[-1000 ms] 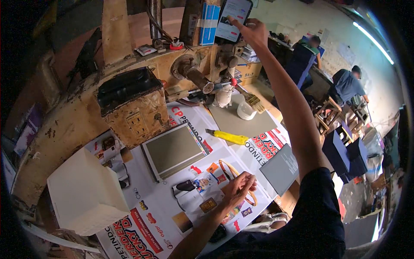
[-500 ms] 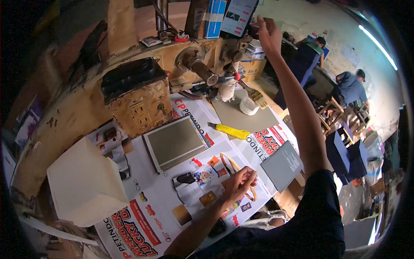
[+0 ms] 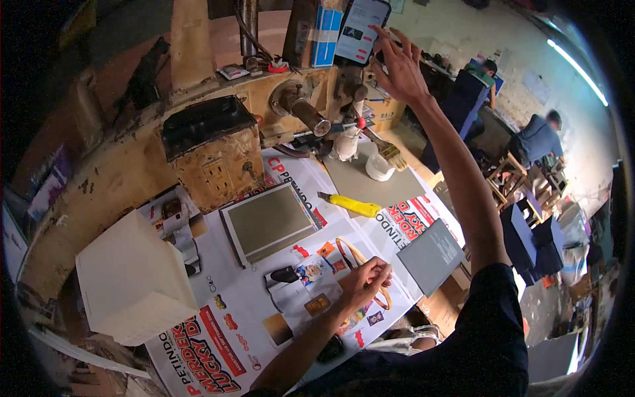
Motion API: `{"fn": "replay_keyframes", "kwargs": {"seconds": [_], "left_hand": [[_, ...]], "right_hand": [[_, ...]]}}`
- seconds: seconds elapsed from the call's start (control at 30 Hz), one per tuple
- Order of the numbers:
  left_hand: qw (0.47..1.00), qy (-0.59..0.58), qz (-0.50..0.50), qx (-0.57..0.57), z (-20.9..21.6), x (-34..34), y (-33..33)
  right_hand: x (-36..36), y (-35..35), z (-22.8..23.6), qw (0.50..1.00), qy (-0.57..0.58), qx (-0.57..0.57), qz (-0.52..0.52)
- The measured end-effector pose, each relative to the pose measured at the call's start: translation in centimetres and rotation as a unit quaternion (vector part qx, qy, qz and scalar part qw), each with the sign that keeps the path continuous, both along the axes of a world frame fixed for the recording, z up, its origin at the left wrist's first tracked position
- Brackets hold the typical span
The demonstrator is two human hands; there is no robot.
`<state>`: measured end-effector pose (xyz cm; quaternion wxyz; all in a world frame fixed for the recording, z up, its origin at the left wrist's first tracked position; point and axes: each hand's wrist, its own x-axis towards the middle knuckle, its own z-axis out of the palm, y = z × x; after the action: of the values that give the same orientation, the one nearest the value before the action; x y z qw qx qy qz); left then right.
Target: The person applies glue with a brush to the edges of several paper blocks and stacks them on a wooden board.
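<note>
Overhead, at the top of the view, a smooth black-edged phone (image 3: 360, 34) with a glowing screen stands tilted just beside a glossy blue carton (image 3: 325, 41) banded with pale tape. The right hand (image 3: 403, 74) is raised to it with fingers spread and grasping nothing, one fingertip overlapping the screen's right edge; whether it touches the glass I cannot tell. Low over the table, the left hand (image 3: 365, 281) is loosely curled, its fingertips gathered, and whether anything is pinched between them cannot be made out. Beneath it spreads a slick white printed sheet (image 3: 221, 281), with a thin tan loop (image 3: 382, 301) near the fingers. Farther up the sheet lies a flat, matt grey-brown panel (image 3: 271, 221) framed by a pale border, then a yellow plastic cutter (image 3: 355, 204) with a slim dark tip. A smooth grey rectangular cover (image 3: 431, 257) rests to the right. Beyond, on dull grey board (image 3: 350, 182), sit a round white tub (image 3: 379, 167) and a coarse-bristled brush (image 3: 395, 159). At left stands a blocky cream paper stack (image 3: 135, 278), near a chipped, rust-stained metal machine (image 3: 99, 178) with a stubby cylindrical shaft (image 3: 311, 116).
</note>
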<state>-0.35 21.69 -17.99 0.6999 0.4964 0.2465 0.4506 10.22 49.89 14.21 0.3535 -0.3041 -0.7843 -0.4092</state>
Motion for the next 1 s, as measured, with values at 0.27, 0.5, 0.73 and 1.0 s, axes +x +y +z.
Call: {"fn": "replay_keyframes", "kwargs": {"seconds": [0.27,0.5,0.73,1.0], "left_hand": [[1.0,-0.011,0.003,0.025,-0.2,0.0,-0.2],[0.998,-0.029,0.024,0.047,0.1,-0.1,-0.1],[0.998,0.02,0.019,0.051,0.2,0.3,-0.2],[0.995,0.064,0.003,0.07,0.3,0.5,-0.2]], "right_hand": [[-1.2,-1.8,-0.3,0.994,0.103,0.005,0.028],[1.7,-13.9,-4.7,0.966,0.245,-0.059,0.052],[10.5,-25.6,-16.6,0.894,0.258,-0.359,-0.069],[14.9,-29.7,-30.9,0.779,0.11,-0.541,-0.298]]}}
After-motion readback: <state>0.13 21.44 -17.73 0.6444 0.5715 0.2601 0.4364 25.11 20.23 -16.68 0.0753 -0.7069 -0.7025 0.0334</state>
